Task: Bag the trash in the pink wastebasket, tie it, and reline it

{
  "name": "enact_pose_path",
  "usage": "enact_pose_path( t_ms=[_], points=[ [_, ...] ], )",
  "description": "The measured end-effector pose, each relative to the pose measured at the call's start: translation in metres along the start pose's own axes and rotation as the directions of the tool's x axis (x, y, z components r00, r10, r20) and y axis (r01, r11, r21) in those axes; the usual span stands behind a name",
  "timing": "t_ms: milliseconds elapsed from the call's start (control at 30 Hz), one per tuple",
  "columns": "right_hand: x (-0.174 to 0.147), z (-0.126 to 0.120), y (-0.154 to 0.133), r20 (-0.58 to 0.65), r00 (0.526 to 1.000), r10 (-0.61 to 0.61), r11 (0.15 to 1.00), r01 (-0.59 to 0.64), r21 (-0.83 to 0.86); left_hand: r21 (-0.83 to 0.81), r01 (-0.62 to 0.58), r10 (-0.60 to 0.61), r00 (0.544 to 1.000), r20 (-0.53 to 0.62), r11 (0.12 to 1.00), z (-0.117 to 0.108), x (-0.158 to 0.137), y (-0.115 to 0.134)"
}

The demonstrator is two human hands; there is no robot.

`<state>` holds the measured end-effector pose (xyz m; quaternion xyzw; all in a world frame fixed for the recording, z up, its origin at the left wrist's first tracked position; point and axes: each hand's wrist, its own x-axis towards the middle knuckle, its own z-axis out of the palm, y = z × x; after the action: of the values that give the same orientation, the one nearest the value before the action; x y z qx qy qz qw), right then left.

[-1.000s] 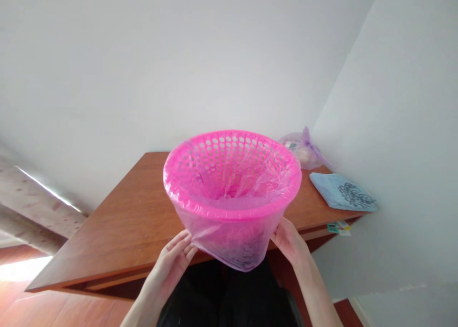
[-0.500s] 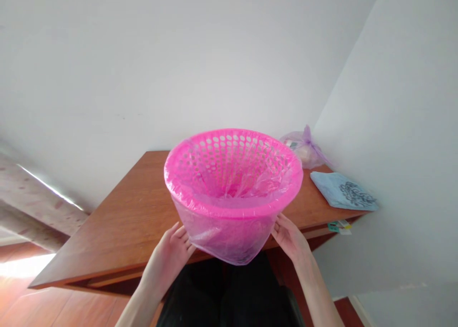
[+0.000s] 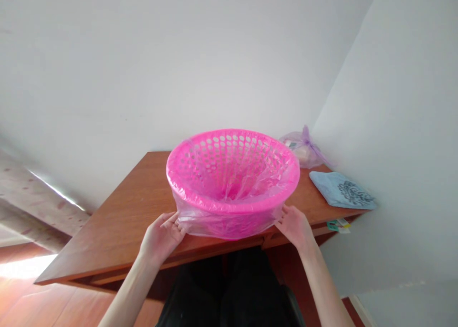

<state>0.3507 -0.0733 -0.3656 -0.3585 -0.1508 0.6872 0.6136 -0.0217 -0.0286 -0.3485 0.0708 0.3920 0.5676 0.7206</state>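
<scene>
Pink basket (image 3: 232, 206) between both hands (image 3: 162, 238) (image 3: 295, 227)

No text is legible: the small colored labels (image 3: 339, 226) just right of the right hand (image 3: 295, 226) and the dark print (image 3: 355, 194) beyond them are too blurred.

Head camera: single view, looking from above the near edge of the tabletop (image 3: 129, 212)
Facing: forward and down, across it to the white wall (image 3: 186, 55)
Nearness: close to the pink perforated basket (image 3: 232, 206), forearms (image 3: 134, 279) cut by the frame's bottom
</scene>
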Motion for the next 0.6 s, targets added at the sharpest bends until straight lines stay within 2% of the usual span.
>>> enact_pose_path(
  t_ms=[33,67,100,133,167,200,233,267,300,333,367,400,467,533,600],
  points=[
    [0.004,0.001,-0.011,-0.065,0.996,-0.059,0.994,0.053,-0.100,0.033,0.010,-0.012,0.999,0.041,0.999,-0.001,0.004,0.008],
    [0.007,0.003,-0.026,-0.137,0.974,-0.183,0.961,0.147,-0.235,0.084,-0.002,-0.004,0.998,0.070,0.996,-0.001,0.008,0.018],
    [0.010,0.010,-0.043,-0.177,0.916,-0.360,0.877,0.268,-0.398,0.147,-0.050,0.038,0.996,0.083,0.988,-0.001,0.011,0.030],
    [0.012,0.020,-0.063,-0.160,0.811,-0.562,0.726,0.393,-0.564,0.218,-0.144,0.129,0.988,0.080,0.965,0.001,0.013,0.043],
    [0.011,0.037,-0.082,-0.058,0.678,-0.733,0.516,0.497,-0.698,0.281,-0.266,0.252,0.964,0.086,0.922,0.005,0.013,0.057],
    [0.009,0.060,-0.101,0.109,0.574,-0.811,0.294,0.562,-0.773,0.330,-0.403,0.391,0.914,0.108,0.853,0.011,0.011,0.071],
    [0.006,0.088,-0.117,0.275,0.498,-0.822,0.097,0.599,-0.795,0.361,-0.538,0.525,0.839,0.144,0.762,0.020,0.008,0.083],
    [0.002,0.121,-0.129,0.450,0.438,-0.779,-0.090,0.632,-0.770,0.371,-0.640,0.616,0.762,0.197,0.673,0.031,0.003,0.094],
    [-0.001,0.156,-0.136,0.621,0.399,-0.675,-0.257,0.662,-0.704,0.370,-0.717,0.675,0.691,0.260,0.591,0.045,-0.002,0.101],
    [-0.002,0.193,-0.136,0.757,0.381,-0.531,-0.384,0.688,-0.616,0.360,-0.764,0.698,0.640,0.321,0.535,0.059,-0.008,0.105],
    [-0.002,0.227,-0.132,0.854,0.373,-0.362,-0.476,0.714,-0.514,0.351,-0.794,0.699,0.605,0.382,0.495,0.073,-0.013,0.105],
    [0.001,0.258,-0.123,0.911,0.372,-0.178,-0.534,0.741,-0.407,0.353,-0.811,0.690,0.584,0.429,0.467,0.086,-0.019,0.103],
    [0.015,0.303,-0.097,0.898,0.401,0.180,-0.586,0.777,-0.229,0.386,-0.827,0.651,0.560,0.512,0.408,0.105,-0.029,0.090],
    [0.036,0.324,-0.071,0.821,0.431,0.375,-0.601,0.787,-0.139,0.440,-0.837,0.613,0.540,0.576,0.324,0.114,-0.037,0.075],
    [0.057,0.326,-0.054,0.745,0.489,0.454,-0.611,0.779,-0.138,0.494,-0.843,0.582,0.516,0.629,0.214,0.116,-0.045,0.063]
  ],
)
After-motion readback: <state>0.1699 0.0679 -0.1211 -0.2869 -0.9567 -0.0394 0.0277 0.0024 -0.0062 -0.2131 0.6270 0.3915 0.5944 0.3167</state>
